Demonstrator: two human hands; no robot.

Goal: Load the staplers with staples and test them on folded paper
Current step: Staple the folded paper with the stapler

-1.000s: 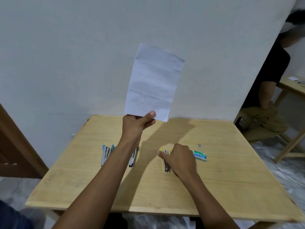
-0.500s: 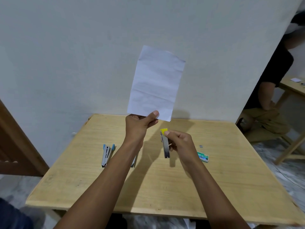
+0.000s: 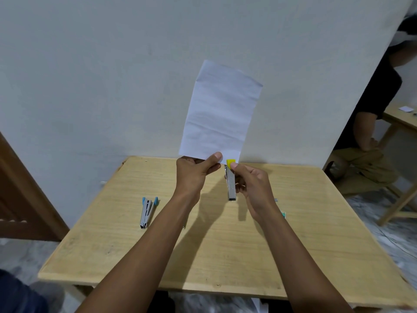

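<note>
Two hands: raised above pale, grained wooden table (image 3: 225,249).
Left hand (image 3: 194,175): thumb and fingers pinching bottom edge of creased white folded paper (image 3: 220,111), held upright.
Right hand (image 3: 252,188): clasping slim silver metal stapler with yellow tip (image 3: 231,181), tip at paper's lower right corner.
Tabletop: blue-tipped silver stapler (image 3: 147,211) lying left; green box (image 3: 283,214) mostly hidden behind right wrist.
Writing: none legible.

Bare forearms; perhaps dark blue trousers (image 3: 13,292).
</note>
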